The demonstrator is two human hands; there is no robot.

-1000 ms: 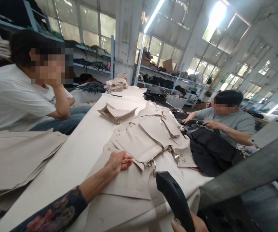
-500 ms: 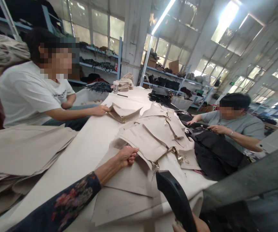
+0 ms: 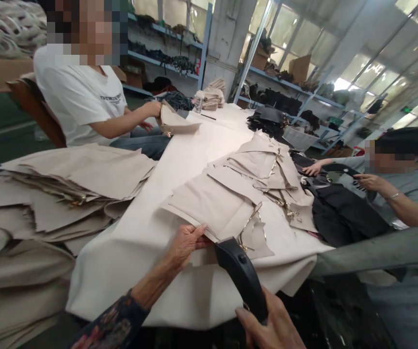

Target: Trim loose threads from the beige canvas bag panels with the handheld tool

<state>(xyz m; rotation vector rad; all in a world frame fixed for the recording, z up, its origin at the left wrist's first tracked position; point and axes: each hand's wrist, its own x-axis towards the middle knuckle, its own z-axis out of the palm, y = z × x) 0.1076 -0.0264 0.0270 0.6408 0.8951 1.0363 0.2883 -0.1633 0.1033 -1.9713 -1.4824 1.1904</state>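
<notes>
In the head view, my left hand pinches the near edge of a beige fabric panel, thumb on top and fingers underneath. The panel lies at the front of an overlapping pile, and gold-coloured metal fittings show by its right edge. My right hand is wrapped round the handle of a curved black hand-held tool, its exact kind unclear. The tool's tip sits at the panel's near corner; whether it touches the fabric I cannot tell. More beige pieces with metal fittings are heaped behind.
White cloth covers the table. A big beige stack stands left. Across the table, one person holds a beige piece; another at right handles a black tool over black fabric. A metal beam crosses the right.
The view has turned and tipped downward. Loose panels near the front edge have left their place, and the tool's tip is now by the panel my left hand holds. The left co-worker has raised a beige piece.
</notes>
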